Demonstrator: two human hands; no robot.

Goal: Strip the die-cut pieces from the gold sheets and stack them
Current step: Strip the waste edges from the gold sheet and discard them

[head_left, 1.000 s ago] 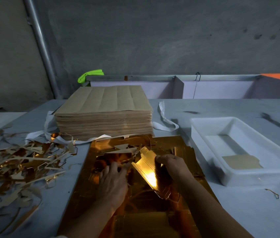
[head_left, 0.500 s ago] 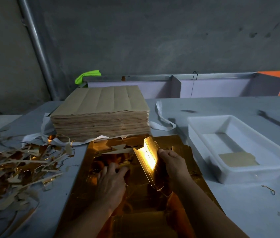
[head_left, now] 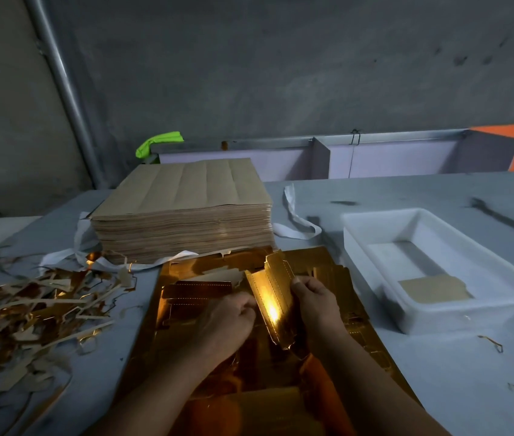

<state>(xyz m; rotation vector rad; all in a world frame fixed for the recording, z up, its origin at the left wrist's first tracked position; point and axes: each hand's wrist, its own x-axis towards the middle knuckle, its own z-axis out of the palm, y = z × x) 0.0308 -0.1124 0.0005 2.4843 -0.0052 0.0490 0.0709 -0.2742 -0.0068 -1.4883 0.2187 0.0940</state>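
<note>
Gold and brown offcuts (head_left: pixel 29 309) lie in a loose heap on the left of your grey worktop (head_left: pixel 438 388). Just right of them, further from you, stands a thick stack of brown sheets (head_left: pixel 183 212), with white strapping (head_left: pixel 296 215) trailing from under it on both sides. A gold sheet (head_left: pixel 186 287) lies flat right in front of you, its far edge touching the foot of that stack. Your left hand (head_left: pixel 227 322) rests on this sheet with its fingers curled in against the left edge of the die-cut piece (head_left: pixel 273 294); you cannot tell from this view whether they pinch that edge or only press beside it. The piece itself is lifted off the sheet and tilted up between your hands, its shiny face catching the light. Your right hand (head_left: pixel 315 300) grips its right edge, thumb in front and fingers behind. To the right sits a white tray (head_left: pixel 438 316), apart from the sheet, with one brown cut piece (head_left: pixel 435 289) lying flat in its near end.
</note>
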